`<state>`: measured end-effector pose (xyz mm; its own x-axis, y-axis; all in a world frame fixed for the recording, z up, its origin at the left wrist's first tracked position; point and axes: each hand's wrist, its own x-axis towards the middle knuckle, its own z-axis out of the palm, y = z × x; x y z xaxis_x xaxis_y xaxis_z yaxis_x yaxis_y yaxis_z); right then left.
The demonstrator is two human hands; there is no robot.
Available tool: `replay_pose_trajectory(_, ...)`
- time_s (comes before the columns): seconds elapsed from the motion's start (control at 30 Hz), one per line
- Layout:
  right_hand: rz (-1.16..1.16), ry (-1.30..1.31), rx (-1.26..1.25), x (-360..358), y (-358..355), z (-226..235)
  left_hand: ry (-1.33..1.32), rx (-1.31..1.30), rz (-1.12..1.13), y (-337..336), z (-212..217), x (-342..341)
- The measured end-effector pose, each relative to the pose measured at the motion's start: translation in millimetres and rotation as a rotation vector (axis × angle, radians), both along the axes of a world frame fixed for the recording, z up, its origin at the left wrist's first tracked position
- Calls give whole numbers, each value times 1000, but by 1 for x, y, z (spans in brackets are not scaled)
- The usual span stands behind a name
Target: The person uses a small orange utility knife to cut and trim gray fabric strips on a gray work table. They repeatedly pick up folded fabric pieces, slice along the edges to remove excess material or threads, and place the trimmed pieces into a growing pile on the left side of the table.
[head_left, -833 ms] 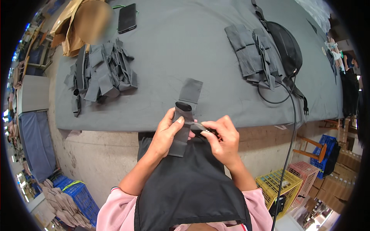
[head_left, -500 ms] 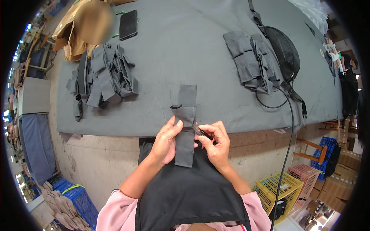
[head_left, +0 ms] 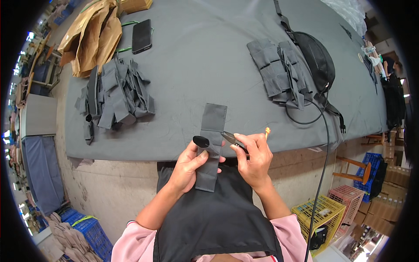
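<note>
1. Left hand (head_left: 188, 168) clamped with fingers closed around long grey fabric pouch strip (head_left: 211, 146), held upright just off near edge of grey-covered tabletop (head_left: 192, 65), above dark apron on lap.
2. Right hand (head_left: 253, 157) gripping small metal thread snips (head_left: 229, 138), fingers wrapped tight; blade tips touching strip's right edge.
3. Risk: blade tips close to left thumb; slip likely to nick skin.
4. Risk: snips angled into fabric; cut into webbing rather than loose thread possible.
5. Risk: black cable (head_left: 325, 144) hanging just beside right forearm; snag possible.

Grey fabric strip (head_left: 211, 144); grey table (head_left: 196, 56); pink sleeves (head_left: 131, 244).
</note>
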<state>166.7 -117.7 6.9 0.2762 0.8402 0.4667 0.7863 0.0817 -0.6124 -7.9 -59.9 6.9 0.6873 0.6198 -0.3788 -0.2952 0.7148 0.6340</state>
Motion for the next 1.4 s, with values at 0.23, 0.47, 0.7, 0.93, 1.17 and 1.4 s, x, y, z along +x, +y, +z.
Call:
replay_pose_trajectory(0.23,64,-95,53,4,3,0,-25,-19,-15,0,-3,-5)
replay_pose_trajectory(0.47,53,-287,111,5,1,4,-48,-38,-20,-3,-3,-3)
replay_pose_trajectory(0.7,64,26,41,1,1,1,-17,84,-37,-2,-7,-3)
replay_pose_trajectory(0.93,129,-77,93,-2,8,12,136,184,-29,-8,-10,-4)
replay_pose_trajectory(1.17,132,-178,72,-9,8,0,275,312,-33,-9,0,-2)
replay_pose_trajectory(1.4,167,-86,80,-12,7,0,469,574,-61,-8,1,-3)
